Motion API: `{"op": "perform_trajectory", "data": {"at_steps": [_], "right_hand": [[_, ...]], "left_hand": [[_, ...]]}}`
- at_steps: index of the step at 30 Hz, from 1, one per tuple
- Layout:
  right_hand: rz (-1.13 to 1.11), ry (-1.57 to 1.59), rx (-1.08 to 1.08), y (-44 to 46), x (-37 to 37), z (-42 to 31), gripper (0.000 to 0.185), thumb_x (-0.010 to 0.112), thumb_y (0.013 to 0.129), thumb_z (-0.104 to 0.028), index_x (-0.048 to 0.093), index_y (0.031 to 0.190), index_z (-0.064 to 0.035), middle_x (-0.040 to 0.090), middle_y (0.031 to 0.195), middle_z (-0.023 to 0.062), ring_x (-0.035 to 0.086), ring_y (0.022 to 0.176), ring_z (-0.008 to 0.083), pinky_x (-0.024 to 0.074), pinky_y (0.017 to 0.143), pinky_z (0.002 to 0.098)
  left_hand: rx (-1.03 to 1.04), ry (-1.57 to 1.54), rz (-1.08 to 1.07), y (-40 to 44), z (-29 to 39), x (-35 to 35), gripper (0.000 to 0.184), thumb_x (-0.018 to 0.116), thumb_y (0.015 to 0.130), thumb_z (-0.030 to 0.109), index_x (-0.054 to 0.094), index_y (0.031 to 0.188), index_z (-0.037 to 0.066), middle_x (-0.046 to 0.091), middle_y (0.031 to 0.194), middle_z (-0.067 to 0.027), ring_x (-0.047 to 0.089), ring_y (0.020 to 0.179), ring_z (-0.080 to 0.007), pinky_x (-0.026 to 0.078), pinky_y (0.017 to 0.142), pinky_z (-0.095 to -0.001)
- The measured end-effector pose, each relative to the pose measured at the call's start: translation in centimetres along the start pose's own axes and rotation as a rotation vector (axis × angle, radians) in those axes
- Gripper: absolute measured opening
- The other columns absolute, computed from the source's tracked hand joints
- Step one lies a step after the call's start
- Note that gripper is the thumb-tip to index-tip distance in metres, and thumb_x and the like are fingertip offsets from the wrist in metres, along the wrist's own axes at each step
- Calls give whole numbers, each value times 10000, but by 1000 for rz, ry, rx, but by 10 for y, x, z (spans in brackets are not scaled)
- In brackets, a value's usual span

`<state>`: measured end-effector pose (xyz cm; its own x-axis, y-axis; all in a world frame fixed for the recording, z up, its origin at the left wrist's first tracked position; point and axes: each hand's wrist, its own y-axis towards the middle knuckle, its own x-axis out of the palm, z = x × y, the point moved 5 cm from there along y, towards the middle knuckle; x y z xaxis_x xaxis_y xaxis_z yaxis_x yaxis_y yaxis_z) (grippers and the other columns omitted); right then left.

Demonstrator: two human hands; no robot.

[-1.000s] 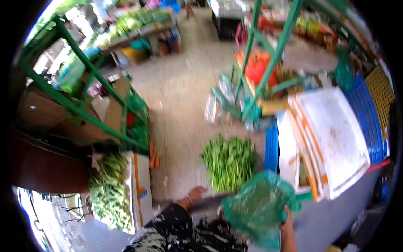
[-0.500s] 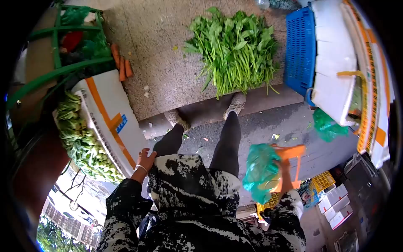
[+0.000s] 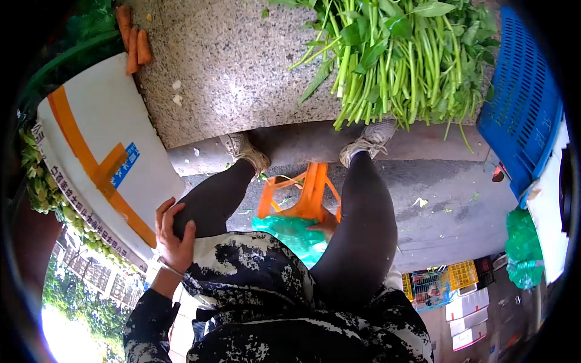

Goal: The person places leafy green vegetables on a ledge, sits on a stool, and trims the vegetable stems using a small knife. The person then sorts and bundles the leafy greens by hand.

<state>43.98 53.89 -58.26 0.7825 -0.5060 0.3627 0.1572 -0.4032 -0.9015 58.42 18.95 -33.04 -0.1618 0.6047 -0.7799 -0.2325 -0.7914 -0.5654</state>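
My left hand (image 3: pixel 175 242) rests with its fingers apart on my left thigh, beside a white foam box (image 3: pixel 103 127) with orange tape. Between my legs is an orange plastic stool (image 3: pixel 311 193), with a green plastic bag (image 3: pixel 287 233) over its near part. My right hand (image 3: pixel 327 225) grips the stool at the bag's edge, partly hidden by my right thigh. In front of my feet, a heap of leafy green stems (image 3: pixel 405 66) lies on the stone ledge (image 3: pixel 224 72).
Several carrots (image 3: pixel 132 39) lie at the ledge's left end. On the right stand a blue perforated crate (image 3: pixel 523 97) and a green bag (image 3: pixel 523 248). Behind me are a yellow crate (image 3: pixel 463 275) and white boxes (image 3: pixel 467 314). Leaf scraps dot the pavement.
My right hand has brought the stool and green bag from my right side to between my legs. My view has dropped closer to the greens. My left hand remains by my left leg.
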Motion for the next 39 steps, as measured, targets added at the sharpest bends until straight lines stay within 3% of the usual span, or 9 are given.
{"op": "perform_trajectory", "data": {"at_steps": [4, 6, 13, 20, 27, 31, 33, 36, 39], "right_hand": [[-126, 108, -14, 3, 0, 8, 704, 709, 647, -39, 357, 1256, -64, 506, 1153, 87, 500, 1038, 189, 434, 837, 313], [-230, 259, -63, -3, 16, -22, 523, 621, 749, -38, 407, 1225, -57, 533, 1117, 74, 517, 1007, 162, 448, 788, 276], [-256, -22, -35, 41, 1, -17, 498, 616, 760, -77, 420, 1217, -59, 547, 1092, 67, 523, 990, 158, 441, 792, 289], [122, -576, -99, 79, -121, -46, 476, 612, 771, -116, 434, 1209, -61, 562, 1067, 60, 530, 973, 154, 434, 797, 302], [556, -912, -232, 6, -226, -178, 457, 607, 782, -155, 447, 1200, -64, 576, 1042, 52, 537, 956, 150, 428, 801, 316], [450, -466, -620, -93, -160, -266, 448, 604, 788, -177, 455, 1196, -65, 584, 1028, 48, 540, 947, 148, 424, 804, 323], [326, -320, -830, -174, -67, -294, 356, 516, 843, -286, 542, 1104, -46, 617, 951, 69, 569, 851, 124, 430, 757, 268], [110, -795, -979, -188, -15, -293, 368, 518, 840, -299, 550, 1105, -45, 621, 939, 79, 576, 841, 130, 435, 741, 247], [43, -706, -848, -173, -41, -281, 399, 514, 845, -295, 515, 1138, -25, 628, 905, 101, 586, 830, 145, 442, 745, 246]], "left_hand": [[24, -39, 48, -3, -3, 3, 329, 552, 712, 117, 517, 1024, 20, 462, 1112, -179, 471, 1018, -311, 371, 877, -379], [15, -42, 75, -3, 2, 6, 329, 548, 719, 133, 513, 1025, 15, 461, 1113, -181, 468, 1022, -310, 369, 879, -381], [14, -90, 281, -1, 0, 13, 334, 547, 720, 159, 508, 1014, 6, 458, 1111, -184, 465, 1016, -307, 354, 889, -380], [147, -137, 534, -37, -8, 27, 341, 566, 696, 129, 516, 1011, 11, 467, 1098, -180, 461, 1015, -317, 349, 892, -379], [251, -243, 713, -69, -24, 27, 276, 627, 680, 143, 571, 935, 56, 516, 1023, -138, 490, 976, -295, 382, 851, -356], [244, -468, 520, -44, -50, 23, 227, 641, 712, 219, 613, 836, 32, 563, 861, -122, 552, 814, -256, 431, 733, -304], [158, -700, 262, -10, -75, 35, 224, 607, 735, 200, 618, 865, 19, 593, 847, -95, 553, 793, -198, 425, 720, -278], [173, -923, 24, 1, -73, 36, 226, 573, 753, 195, 621, 864, 4, 606, 832, -78, 549, 778, -163, 416, 721, -260], [272, -980, -36, -3, -66, 39, 228, 540, 768, 190, 623, 856, -4, 608, 829, -74, 547, 777, -155, 408, 729, -248]]}}
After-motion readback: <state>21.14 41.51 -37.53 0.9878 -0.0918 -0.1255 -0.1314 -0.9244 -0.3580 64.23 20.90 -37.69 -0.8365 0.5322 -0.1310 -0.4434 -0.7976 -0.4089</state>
